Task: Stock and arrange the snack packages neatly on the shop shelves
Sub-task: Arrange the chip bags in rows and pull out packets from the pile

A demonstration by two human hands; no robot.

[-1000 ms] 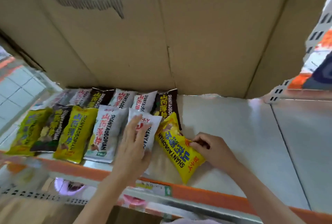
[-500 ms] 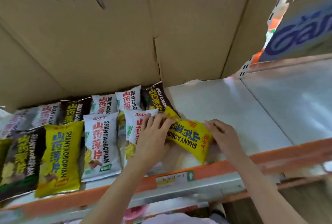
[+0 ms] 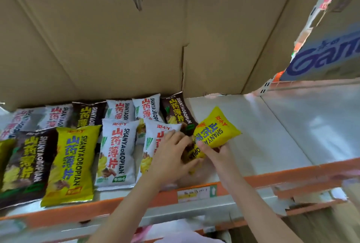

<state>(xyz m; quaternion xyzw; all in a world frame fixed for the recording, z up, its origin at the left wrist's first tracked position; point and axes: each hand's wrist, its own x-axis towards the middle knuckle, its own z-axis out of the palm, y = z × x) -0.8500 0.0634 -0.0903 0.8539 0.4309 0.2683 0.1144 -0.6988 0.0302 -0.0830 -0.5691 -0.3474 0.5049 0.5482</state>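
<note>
Hands working at row's end: right [image 3: 216, 153] pinching yellow pack [image 3: 216, 131] (tilted, half-lifted off shelf [image 3: 263, 135]), left [image 3: 171, 157] curling onto its lower end beside white pack [image 3: 153, 145]. Laying flat, squaring against neighbour, label up.

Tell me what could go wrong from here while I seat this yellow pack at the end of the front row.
1. The yellow pack is tilted in the right hand, lapping the dark pack behind; pushed in, it may shove that one askew.
2. The left hand lies on the white pack; sliding it out could drag that pack crooked.
3. The front packs reach close to the shelf's orange edge, so a nudge might tip one off.
</note>
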